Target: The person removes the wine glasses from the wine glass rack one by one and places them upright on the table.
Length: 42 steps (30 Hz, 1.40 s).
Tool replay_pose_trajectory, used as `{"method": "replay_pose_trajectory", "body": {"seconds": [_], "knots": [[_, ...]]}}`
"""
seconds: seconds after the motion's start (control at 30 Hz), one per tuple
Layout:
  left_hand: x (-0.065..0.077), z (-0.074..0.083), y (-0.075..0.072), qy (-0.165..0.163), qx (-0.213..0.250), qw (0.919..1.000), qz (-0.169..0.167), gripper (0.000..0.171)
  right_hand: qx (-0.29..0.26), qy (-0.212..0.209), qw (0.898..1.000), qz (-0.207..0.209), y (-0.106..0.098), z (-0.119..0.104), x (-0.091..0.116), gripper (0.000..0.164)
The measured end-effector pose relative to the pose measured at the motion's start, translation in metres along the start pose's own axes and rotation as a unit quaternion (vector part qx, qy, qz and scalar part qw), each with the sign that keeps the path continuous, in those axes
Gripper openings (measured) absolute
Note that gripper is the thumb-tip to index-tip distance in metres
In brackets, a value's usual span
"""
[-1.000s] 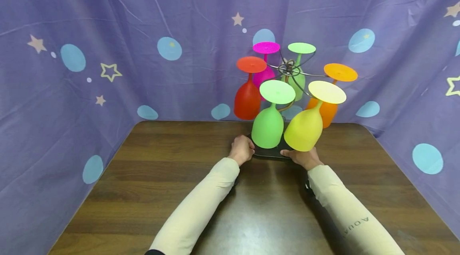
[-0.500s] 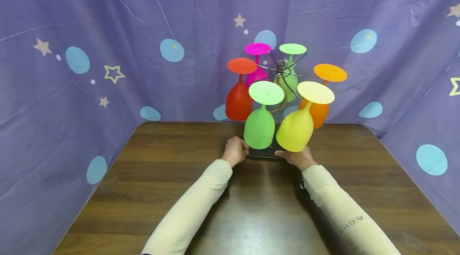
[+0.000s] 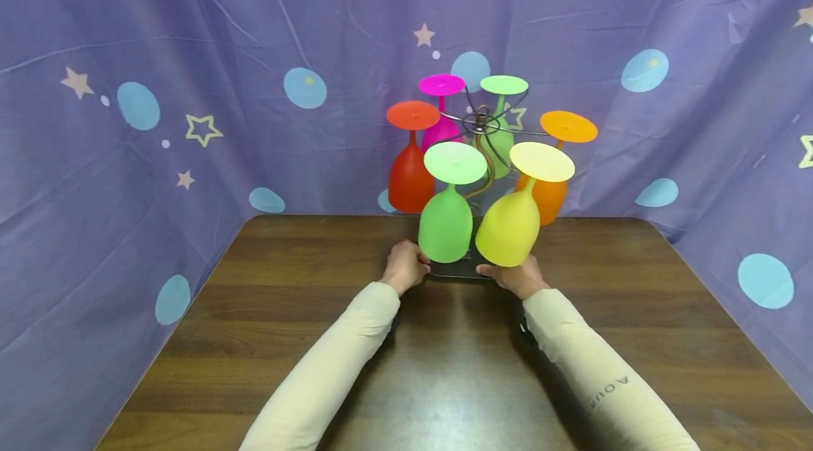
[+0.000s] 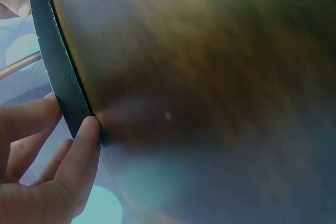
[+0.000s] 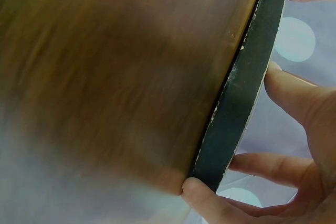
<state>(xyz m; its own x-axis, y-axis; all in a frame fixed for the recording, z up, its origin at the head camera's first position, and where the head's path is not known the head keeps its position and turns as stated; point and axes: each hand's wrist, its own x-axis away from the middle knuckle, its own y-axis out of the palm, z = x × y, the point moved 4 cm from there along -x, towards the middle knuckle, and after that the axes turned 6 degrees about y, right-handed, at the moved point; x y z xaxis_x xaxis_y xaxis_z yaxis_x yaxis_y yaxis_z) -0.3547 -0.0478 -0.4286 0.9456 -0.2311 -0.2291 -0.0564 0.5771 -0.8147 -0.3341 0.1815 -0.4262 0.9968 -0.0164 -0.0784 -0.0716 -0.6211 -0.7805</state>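
A metal wine glass rack (image 3: 480,123) carries several coloured plastic goblets upside down: green (image 3: 446,226) and yellow (image 3: 510,231) in front, red (image 3: 411,181) at left, orange (image 3: 551,198) at right, magenta (image 3: 441,130) and another green (image 3: 504,149) behind. Its flat black base (image 3: 452,269) is low over the wooden table. My left hand (image 3: 405,266) grips the base's left side. My right hand (image 3: 517,278) grips its right side, partly covered by the yellow goblet. Both wrist views show thumb and fingers on the dark base rim (image 4: 62,59), also seen as a worn edge (image 5: 236,98).
The brown wooden table (image 3: 267,338) reaches back to a purple curtain (image 3: 356,27) printed with stars and blue spots. The curtain also runs along the left and right sides. The goblets stand out wider than the base.
The rack with its goblets has slid leftward across the head view, both hands moving along with it and keeping their grip on the base. The head view itself has shifted slightly.
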Motion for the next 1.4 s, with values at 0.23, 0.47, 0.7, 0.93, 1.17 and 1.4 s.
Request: {"method": "replay_pose_trajectory", "body": {"seconds": [0.23, 0.47, 0.7, 0.93, 1.17, 1.4], "knots": [[0.002, -0.007, -0.004, 0.002, -0.013, 0.9999, 0.004, 0.005, -0.007, -0.012, 1.000, 0.001, 0.007, -0.006, -0.001, 0.046], [0.004, -0.014, -0.011, 0.002, -0.009, 0.9999, 0.010, 0.005, -0.015, -0.020, 1.000, -0.004, 0.012, -0.016, 0.000, 0.043], [0.005, -0.028, -0.012, 0.019, 0.009, 0.9996, 0.020, 0.009, -0.024, -0.016, 1.000, -0.011, 0.016, -0.022, 0.000, 0.040], [0.011, -0.022, -0.020, -0.004, -0.001, 0.9998, 0.018, 0.005, -0.021, -0.029, 0.999, -0.011, 0.018, -0.027, 0.000, 0.038], [0.013, -0.024, -0.022, -0.012, -0.001, 0.9997, 0.022, 0.006, -0.021, -0.033, 0.999, -0.008, 0.021, -0.028, -0.001, 0.039], [0.015, -0.026, -0.024, -0.015, -0.002, 0.9996, 0.025, 0.006, -0.019, -0.025, 0.999, -0.006, 0.025, -0.029, -0.003, 0.042]]}}
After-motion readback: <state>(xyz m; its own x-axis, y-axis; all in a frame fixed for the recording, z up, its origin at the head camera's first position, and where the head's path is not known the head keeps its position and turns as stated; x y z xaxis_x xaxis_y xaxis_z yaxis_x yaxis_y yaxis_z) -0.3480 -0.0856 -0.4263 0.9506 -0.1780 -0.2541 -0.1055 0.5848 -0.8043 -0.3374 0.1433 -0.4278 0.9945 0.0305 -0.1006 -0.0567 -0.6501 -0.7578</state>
